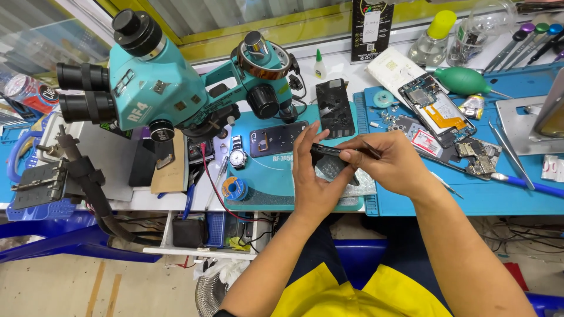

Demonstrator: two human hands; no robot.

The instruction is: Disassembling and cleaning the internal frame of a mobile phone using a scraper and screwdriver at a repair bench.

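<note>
Both hands grip one dark phone part (329, 151) lying left-to-right above the counter (411, 202): left hand (311, 176) beneath, right hand (390, 161) pinching its right end.

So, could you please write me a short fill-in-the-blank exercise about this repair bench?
1. The left hand and right hand both hold a small ____ phone part.
2. The microscope body is ____ in colour.
3. A wristwatch lies to the ____ of the hands in the picture.
4. The green dust blower lies on the ____ mat.

Missing words: black; teal; left; blue
</note>
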